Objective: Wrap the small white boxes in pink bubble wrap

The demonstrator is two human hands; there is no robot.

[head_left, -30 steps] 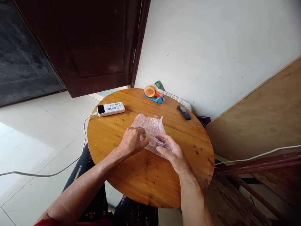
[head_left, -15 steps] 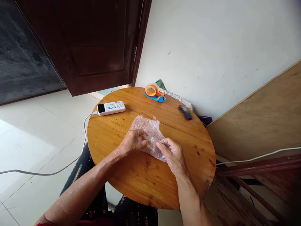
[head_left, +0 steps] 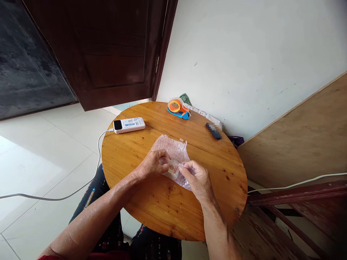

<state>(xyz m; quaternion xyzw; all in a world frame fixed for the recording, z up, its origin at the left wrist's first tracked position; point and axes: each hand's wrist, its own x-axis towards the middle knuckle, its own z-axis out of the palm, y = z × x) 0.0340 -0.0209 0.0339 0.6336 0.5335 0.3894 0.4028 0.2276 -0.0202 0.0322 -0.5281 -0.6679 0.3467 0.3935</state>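
A sheet of pink-tinted bubble wrap [head_left: 170,144] lies on the round wooden table. On its near part rests a small flat piece with red print [head_left: 174,169], partly covered by a translucent layer. From the left, my left hand [head_left: 155,163] pinches thumb and forefinger together at the edge of a clear plastic strip [head_left: 173,162] over the printed piece. My right hand [head_left: 197,177] is closed at the wrap's right side, its thumb and forefinger gripping bubble wrap. Both hands' fingertips partly hide what they hold.
A white device [head_left: 129,125] with a dark screen sits at the table's left, trailing a white cable [head_left: 99,151]. At the back is an orange and blue tape dispenser [head_left: 177,108]. A blurred dark object [head_left: 214,131] lies to the right, near the wall.
My right fingers have shifted slightly, and the red-printed piece shows more plainly between the hands. The far edge of the bubble wrap has moved a little. Both hands stay closed.
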